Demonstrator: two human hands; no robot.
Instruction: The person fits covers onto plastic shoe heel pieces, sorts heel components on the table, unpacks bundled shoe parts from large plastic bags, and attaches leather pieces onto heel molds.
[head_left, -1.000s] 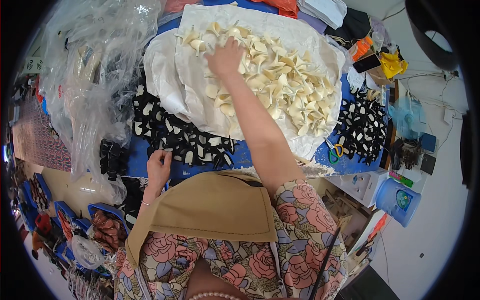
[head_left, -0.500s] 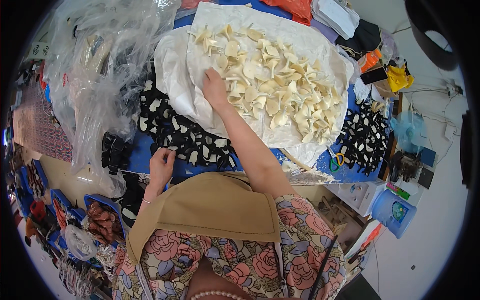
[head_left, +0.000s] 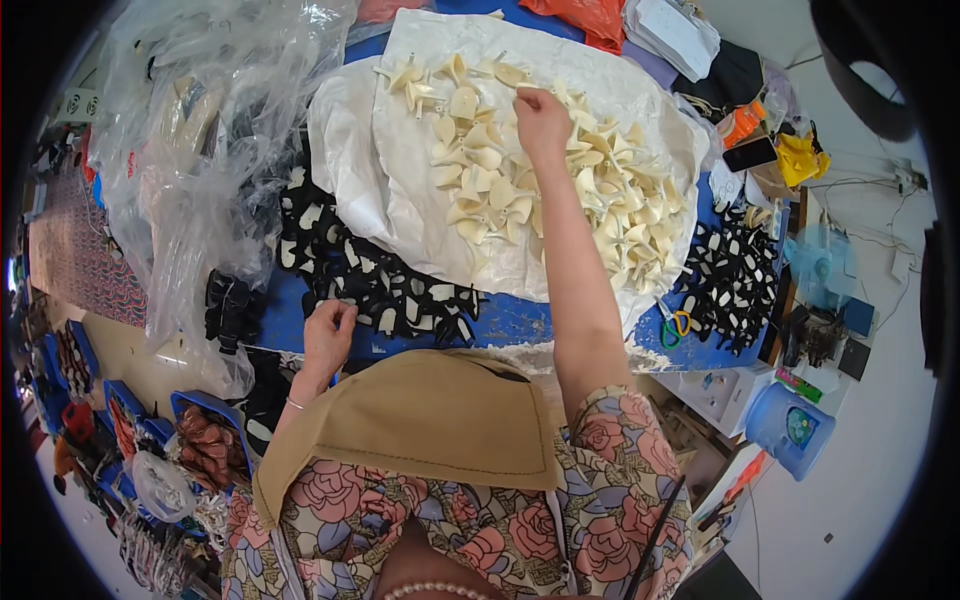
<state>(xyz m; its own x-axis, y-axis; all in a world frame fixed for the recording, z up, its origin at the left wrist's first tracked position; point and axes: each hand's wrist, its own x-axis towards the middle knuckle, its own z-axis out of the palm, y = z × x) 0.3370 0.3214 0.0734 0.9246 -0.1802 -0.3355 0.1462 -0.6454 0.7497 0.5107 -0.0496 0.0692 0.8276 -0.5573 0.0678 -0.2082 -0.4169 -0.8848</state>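
My right hand (head_left: 543,125) reaches over the far half of a white sheet (head_left: 395,215). Its fingers are closed in a pinch, and what they hold, if anything, is hidden. Around and under it spread many cream-coloured flared pieces (head_left: 625,215) with thin stems, heaped loosely on the sheet. My left hand (head_left: 328,335) is at the near edge of the blue table (head_left: 515,322), its fingers curled together; nothing in them can be made out. Just beyond it lies a pile of small black pieces with white faces (head_left: 350,262).
Clear plastic bags (head_left: 185,190) heap up on the left. More black-and-white pieces (head_left: 725,285) cover the table's right end, beside green-and-yellow scissors (head_left: 674,326). A phone (head_left: 750,154) rests at the far right. A blue water jug (head_left: 790,428) and filled blue bins (head_left: 213,440) flank the table.
My right hand has moved right and farther out, from the sheet's left part to above the cream pieces. The long thin strip at the sheet's near edge no longer shows. My left hand has barely shifted.
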